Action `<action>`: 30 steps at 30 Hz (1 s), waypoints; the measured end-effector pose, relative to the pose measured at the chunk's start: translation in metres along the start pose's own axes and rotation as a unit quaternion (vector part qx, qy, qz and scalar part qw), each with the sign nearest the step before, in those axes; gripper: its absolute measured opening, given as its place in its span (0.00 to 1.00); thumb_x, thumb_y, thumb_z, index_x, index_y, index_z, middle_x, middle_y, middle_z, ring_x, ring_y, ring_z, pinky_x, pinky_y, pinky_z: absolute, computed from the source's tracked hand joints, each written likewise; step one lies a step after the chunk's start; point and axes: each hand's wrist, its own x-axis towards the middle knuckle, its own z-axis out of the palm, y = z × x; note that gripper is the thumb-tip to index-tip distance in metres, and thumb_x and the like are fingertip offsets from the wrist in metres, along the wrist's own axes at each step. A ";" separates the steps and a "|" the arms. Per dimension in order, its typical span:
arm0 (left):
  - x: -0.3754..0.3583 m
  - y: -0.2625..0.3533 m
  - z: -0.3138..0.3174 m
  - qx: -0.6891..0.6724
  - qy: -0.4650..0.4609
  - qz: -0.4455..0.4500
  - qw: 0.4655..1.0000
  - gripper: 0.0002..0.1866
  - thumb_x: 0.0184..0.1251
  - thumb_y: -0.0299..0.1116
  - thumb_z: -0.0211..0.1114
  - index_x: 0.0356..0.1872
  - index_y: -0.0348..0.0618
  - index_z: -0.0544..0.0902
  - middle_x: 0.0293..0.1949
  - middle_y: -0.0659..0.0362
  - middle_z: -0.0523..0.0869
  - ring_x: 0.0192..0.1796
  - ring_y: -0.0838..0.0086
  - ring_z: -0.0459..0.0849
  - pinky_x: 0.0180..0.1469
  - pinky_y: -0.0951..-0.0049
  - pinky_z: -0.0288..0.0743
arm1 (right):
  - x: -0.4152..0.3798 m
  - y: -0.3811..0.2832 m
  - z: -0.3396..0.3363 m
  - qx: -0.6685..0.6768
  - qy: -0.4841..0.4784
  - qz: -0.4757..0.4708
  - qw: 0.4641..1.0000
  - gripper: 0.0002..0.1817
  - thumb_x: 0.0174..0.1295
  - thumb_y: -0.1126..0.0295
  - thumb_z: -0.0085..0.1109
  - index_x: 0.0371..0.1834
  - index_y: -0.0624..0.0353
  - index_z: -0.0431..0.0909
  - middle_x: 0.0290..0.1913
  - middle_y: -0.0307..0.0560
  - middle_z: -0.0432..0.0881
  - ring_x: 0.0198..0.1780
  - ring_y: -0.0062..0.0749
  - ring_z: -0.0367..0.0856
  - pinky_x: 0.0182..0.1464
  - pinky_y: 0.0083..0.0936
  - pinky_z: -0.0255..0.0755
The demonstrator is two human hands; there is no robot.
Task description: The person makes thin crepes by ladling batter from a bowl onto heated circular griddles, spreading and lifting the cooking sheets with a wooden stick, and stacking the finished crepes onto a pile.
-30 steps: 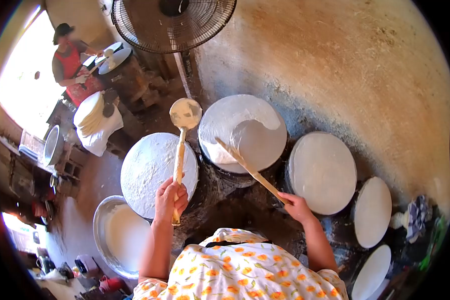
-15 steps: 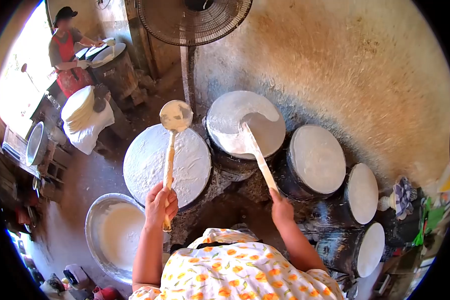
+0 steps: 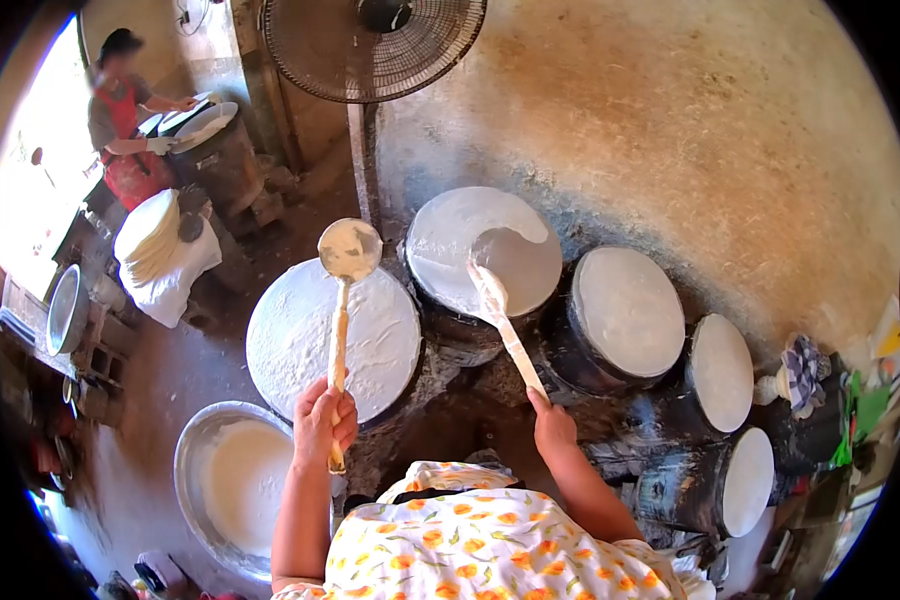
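Observation:
My left hand (image 3: 326, 422) is closed round the pale wooden handle of a ladle (image 3: 350, 250). The ladle's round bowl, smeared with batter, overlaps the far edge of a round white cooking surface (image 3: 380, 365) with a rough, lumpy coat. In my right hand (image 3: 554, 425) is a long wooden spatula (image 3: 513, 345), its blade white with batter. The blade tip is over the round drum-top griddle (image 3: 450, 225) ahead of me. There a white layer covers most of the top, leaving a greyer, thinner patch at the right of the middle.
On the right stand more drums with pale tops (image 3: 630, 310). A metal basin of creamy batter (image 3: 225, 490) sits at lower left. Farther left, a stack of flat round sheets (image 3: 150, 240) rests on white cloth. A person in a red apron (image 3: 122, 125) works behind it; a fan (image 3: 375, 45) hangs above.
The spatula blade has drawn back slightly towards me and left across the griddle. The ladle stays in my left hand. The co-worker's arm has shifted, and the view has tilted a little.

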 end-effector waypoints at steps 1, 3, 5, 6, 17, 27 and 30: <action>0.002 0.000 0.003 0.004 -0.001 -0.003 1.000 0.13 0.71 0.31 0.49 0.52 0.40 0.74 0.22 0.63 0.70 0.13 0.83 0.65 0.12 0.82 0.60 | -0.002 0.010 0.007 0.006 0.035 -0.001 0.999 0.31 0.61 0.74 0.45 0.68 0.32 0.61 0.36 0.61 0.78 0.36 0.54 0.81 0.37 0.43 0.76; 0.006 -0.004 0.010 0.010 -0.007 -0.011 1.000 0.13 0.71 0.31 0.49 0.52 0.40 0.74 0.22 0.62 0.70 0.13 0.83 0.65 0.12 0.82 0.60 | 0.000 0.021 0.012 0.014 0.070 0.006 0.997 0.31 0.61 0.75 0.47 0.68 0.33 0.62 0.34 0.61 0.79 0.35 0.55 0.81 0.36 0.44 0.76; 0.012 -0.006 0.017 0.002 -0.013 -0.013 1.000 0.14 0.70 0.31 0.52 0.52 0.37 0.74 0.22 0.63 0.70 0.12 0.84 0.63 0.11 0.82 0.59 | 0.016 0.026 0.008 0.055 0.108 -0.018 0.992 0.31 0.60 0.74 0.49 0.67 0.36 0.64 0.29 0.60 0.78 0.31 0.56 0.80 0.34 0.46 0.74; 0.015 -0.007 0.021 0.006 -0.018 -0.015 1.000 0.14 0.70 0.31 0.52 0.52 0.37 0.74 0.22 0.63 0.70 0.12 0.84 0.63 0.11 0.82 0.59 | 0.028 0.033 0.017 0.091 0.149 -0.026 0.984 0.31 0.58 0.76 0.51 0.66 0.38 0.66 0.26 0.63 0.78 0.30 0.57 0.80 0.33 0.48 0.74; 0.036 -0.014 0.060 0.041 -0.043 -0.034 0.998 0.14 0.71 0.31 0.50 0.53 0.37 0.73 0.22 0.62 0.70 0.13 0.83 0.65 0.11 0.81 0.60 | -0.011 0.039 0.015 0.137 0.018 -0.064 0.988 0.29 0.57 0.73 0.50 0.62 0.26 0.70 0.32 0.59 0.79 0.32 0.56 0.80 0.37 0.46 0.75; 0.059 -0.027 0.089 0.061 -0.028 -0.035 0.997 0.14 0.71 0.30 0.49 0.53 0.36 0.73 0.21 0.63 0.68 0.13 0.83 0.62 0.11 0.82 0.59 | 0.086 0.069 -0.001 0.132 0.113 0.030 0.984 0.28 0.57 0.72 0.54 0.63 0.33 0.69 0.30 0.56 0.79 0.30 0.53 0.80 0.32 0.45 0.74; 0.060 -0.028 0.097 0.078 -0.024 -0.027 0.996 0.14 0.71 0.30 0.49 0.53 0.37 0.73 0.22 0.63 0.69 0.13 0.83 0.63 0.11 0.82 0.59 | 0.064 0.078 0.021 0.228 0.145 -0.109 0.957 0.28 0.55 0.74 0.54 0.61 0.38 0.71 0.26 0.60 0.78 0.28 0.55 0.78 0.33 0.46 0.73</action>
